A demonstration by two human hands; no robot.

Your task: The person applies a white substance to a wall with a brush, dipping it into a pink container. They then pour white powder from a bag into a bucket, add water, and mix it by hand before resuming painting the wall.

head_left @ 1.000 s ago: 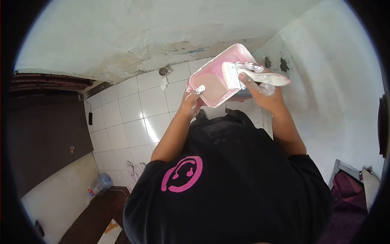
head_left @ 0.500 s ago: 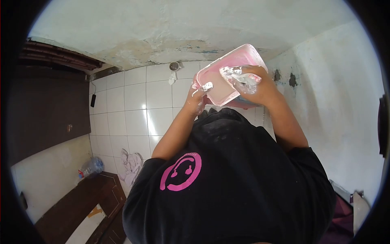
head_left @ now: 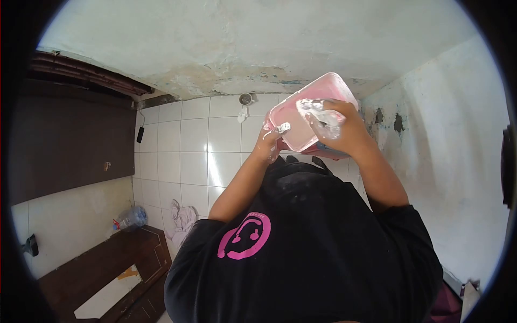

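Observation:
A pink rectangular tray [head_left: 293, 116] with pale wet mix in it is held in front of my black shirt. My left hand [head_left: 270, 144], smeared white, grips the tray's near left edge with the thumb over the rim. My right hand [head_left: 340, 131] is closed on a white-coated wide brush [head_left: 319, 111], pressed down inside the tray at its right side. The fingers hide most of the brush, and its head cannot be made out clearly.
White floor tiles [head_left: 194, 145] lie below. A plastic bottle [head_left: 130, 217] and a crumpled rag [head_left: 181, 217] sit by a dark wooden unit [head_left: 107, 264]. A small round can [head_left: 246, 99] stands near the patchy wall [head_left: 226, 48]. A rough wall [head_left: 447, 151] rises at right.
My right hand has turned over and pushed the brush down into the tray. Earlier, the brush lay across the tray's rim with its handle sticking out right. Both hands and tray sit lower in view.

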